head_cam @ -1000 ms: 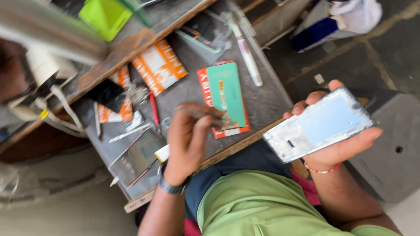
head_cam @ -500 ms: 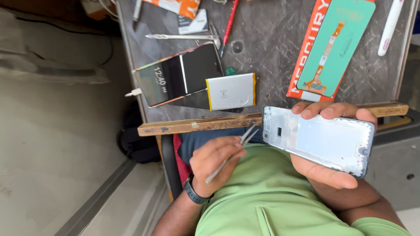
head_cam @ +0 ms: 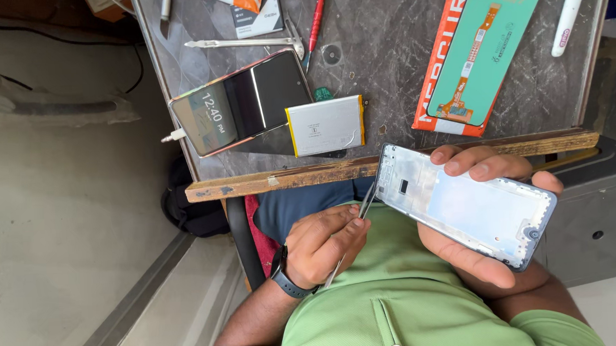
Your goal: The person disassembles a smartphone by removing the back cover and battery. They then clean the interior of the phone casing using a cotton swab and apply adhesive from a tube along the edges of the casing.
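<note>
Grey worktop (head_cam: pixel 386 59) with a worn wooden front edge (head_cam: pixel 391 166), crowded near that edge: lit phone (head_cam: pixel 239 103), flat battery (head_cam: pixel 324 126) just beside it, teal screen package (head_cam: pixel 482 48) further right. Below the edge, over the lap: right hand (head_cam: pixel 473 221) wrapped around a bare phone frame (head_cam: pixel 465 204); left hand (head_cam: pixel 325 245) pinched shut on thin tweezers (head_cam: pixel 362 212), tip touching the frame's near end. Open floor off to the left.

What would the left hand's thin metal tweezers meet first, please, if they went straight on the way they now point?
Likely the near corner of the opened silver phone frame in the right hand; the tweezers in the left hand nearly touch it.
</note>
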